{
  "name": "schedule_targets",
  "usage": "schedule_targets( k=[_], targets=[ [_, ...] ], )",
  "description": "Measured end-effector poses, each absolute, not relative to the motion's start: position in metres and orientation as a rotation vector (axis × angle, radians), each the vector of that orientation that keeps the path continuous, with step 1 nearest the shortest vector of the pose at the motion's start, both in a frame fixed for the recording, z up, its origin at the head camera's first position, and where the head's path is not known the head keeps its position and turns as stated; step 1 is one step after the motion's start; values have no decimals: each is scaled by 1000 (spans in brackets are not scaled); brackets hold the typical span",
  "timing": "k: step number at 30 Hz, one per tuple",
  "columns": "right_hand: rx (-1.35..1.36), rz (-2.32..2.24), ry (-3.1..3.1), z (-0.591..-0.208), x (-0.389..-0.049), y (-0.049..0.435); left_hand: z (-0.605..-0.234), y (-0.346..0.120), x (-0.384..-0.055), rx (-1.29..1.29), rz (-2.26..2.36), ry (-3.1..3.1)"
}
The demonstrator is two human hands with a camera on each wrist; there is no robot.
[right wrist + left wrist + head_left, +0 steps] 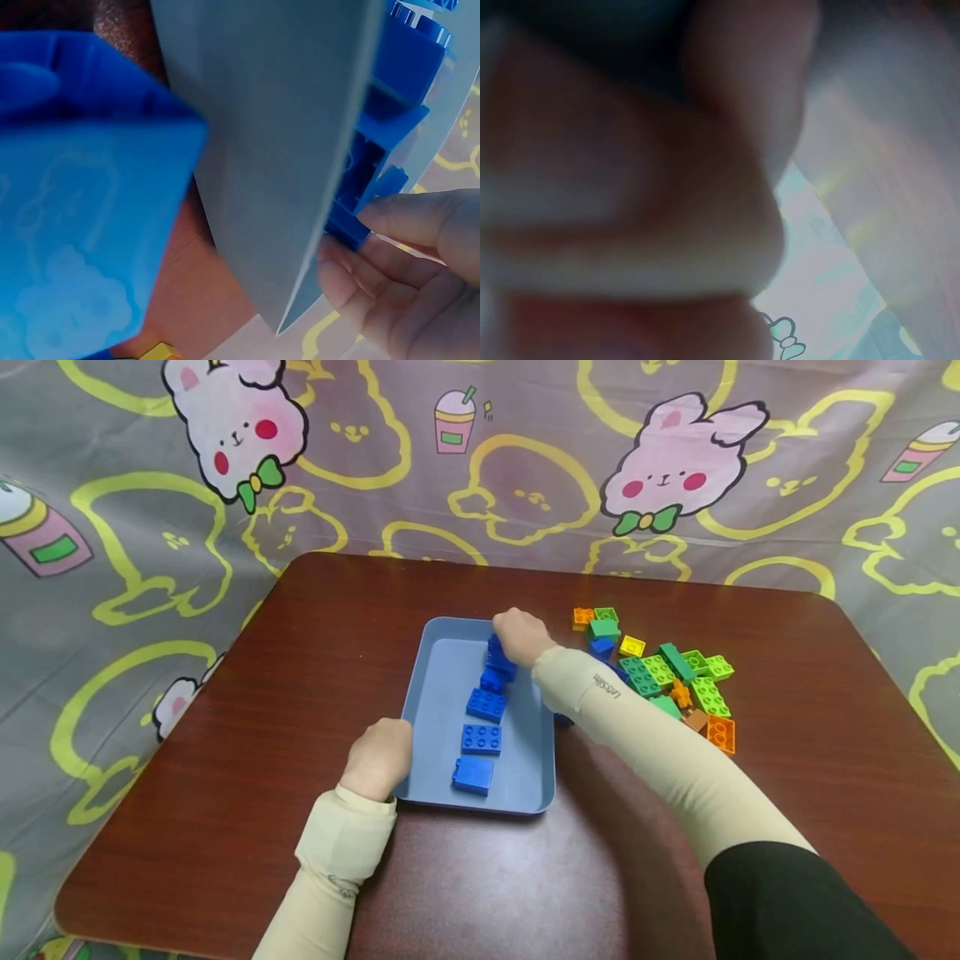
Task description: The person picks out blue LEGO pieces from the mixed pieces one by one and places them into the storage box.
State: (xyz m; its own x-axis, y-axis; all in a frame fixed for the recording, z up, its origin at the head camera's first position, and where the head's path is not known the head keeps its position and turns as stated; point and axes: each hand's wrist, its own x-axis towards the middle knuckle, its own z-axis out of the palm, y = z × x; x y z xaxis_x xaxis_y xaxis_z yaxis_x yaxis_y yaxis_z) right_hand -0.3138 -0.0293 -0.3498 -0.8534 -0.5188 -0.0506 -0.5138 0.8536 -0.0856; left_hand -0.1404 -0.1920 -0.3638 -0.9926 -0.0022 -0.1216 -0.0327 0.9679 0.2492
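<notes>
A grey-blue tray (431, 710) lies on the table, with several blue toy bricks (486, 705) in an uneven row along it. At the tray's far end, my right hand (521, 635) pinches a blue brick (349, 229) between thumb and fingers, as the right wrist view shows. More blue bricks (409, 60) sit right beside those fingertips. My left hand (381, 760) grips the tray's left rim near its front corner, fingers curled. Blurred fingers (660, 202) fill most of the left wrist view and hide the rim there.
Right of the tray lies a loose pile of green, lime, orange, yellow and brown bricks (660, 672), partly behind my right forearm. A blue brick (82, 225) outside the tray looms close in the right wrist view. A patterned cloth (525, 468) hangs behind the brown table (337, 635).
</notes>
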Motion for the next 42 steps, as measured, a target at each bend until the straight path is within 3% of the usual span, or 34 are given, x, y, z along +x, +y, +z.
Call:
schedule_targets(
  k=[27, 42],
  targets=[
    [-797, -257, 2909, -344, -318, -18, -364, -192, -141, -18, 375, 2987],
    [-838, -476, 2952, -324, -306, 21, -361, -188, -139, -35, 369, 2969]
  ],
)
